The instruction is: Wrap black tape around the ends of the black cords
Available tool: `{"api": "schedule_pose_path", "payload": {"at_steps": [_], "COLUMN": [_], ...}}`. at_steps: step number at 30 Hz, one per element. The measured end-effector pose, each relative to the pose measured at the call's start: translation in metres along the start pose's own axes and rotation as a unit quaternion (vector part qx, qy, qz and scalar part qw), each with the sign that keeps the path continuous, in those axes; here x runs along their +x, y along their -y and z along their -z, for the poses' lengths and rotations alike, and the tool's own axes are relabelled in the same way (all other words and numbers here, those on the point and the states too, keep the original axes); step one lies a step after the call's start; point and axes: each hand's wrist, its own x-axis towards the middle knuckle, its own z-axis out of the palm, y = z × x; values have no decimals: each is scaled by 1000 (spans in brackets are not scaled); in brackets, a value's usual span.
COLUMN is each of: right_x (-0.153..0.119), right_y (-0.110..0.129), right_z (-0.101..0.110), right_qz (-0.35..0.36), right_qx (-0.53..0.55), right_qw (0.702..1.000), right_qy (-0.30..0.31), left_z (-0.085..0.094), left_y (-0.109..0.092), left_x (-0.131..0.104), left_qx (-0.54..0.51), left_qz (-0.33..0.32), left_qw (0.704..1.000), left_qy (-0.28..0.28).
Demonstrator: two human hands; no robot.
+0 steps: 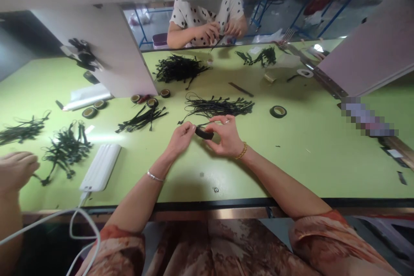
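Bare worktop (310,155) lies open to the right. A cable pile (217,106) blocks the far side. A power bank (101,167) sits left.

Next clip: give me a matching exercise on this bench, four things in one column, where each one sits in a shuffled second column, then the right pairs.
Things
1. white power bank
2. roll of black tape
3. lone tape roll
4. big heap of black cable ties

Places
A. far side of the green table, in front of the person in the dotted top
B. between the left hand and right hand
C. near the table's front edge, left of the left forearm
D. alone on the table, right of the bundle just beyond the hands

Pairs: 1-C, 2-B, 3-D, 4-A
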Motion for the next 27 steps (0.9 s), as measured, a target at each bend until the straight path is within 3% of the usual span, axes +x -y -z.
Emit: {"api": "schedule_pose_path", "payload": {"at_steps": [2, 5, 9, 14, 18, 20, 24, 27], "right_x": [-2, -5, -6, -4, -3, -2, 0, 1], "right_y": [-3, -7, -10, -10, -11, -13, -16, -12], "right_z": [-3, -8, -10, -10, -12, -13, -13, -7], "right_qz": [18, 60, 80, 90, 46, 18, -5, -42], "right_qx": [-41, -83, -116, -134, -136, -109, -33, -6], "right_qw": [999, 995, 988, 984, 987, 990, 993, 995], "right_qy": [1, 20, 62, 76, 77, 90, 113, 91], "left_z": [-1, -1, -1, -2, -6, -8, -8, -6], "left_y": [4, 8, 11, 18, 19, 16, 11, 12], "left_x": [0, 0, 1, 7, 8, 6, 3, 3], "left_qx": [85, 142, 139, 78, -115, -159, -130, -70], "left_qz": [-45, -33, -6, 18, 58, 74, 72, 55], "left_qw": [995, 989, 990, 997, 991, 982, 984, 992], "left_qy": [-9, -4, 24, -7, 44, 69, 93, 87]}}
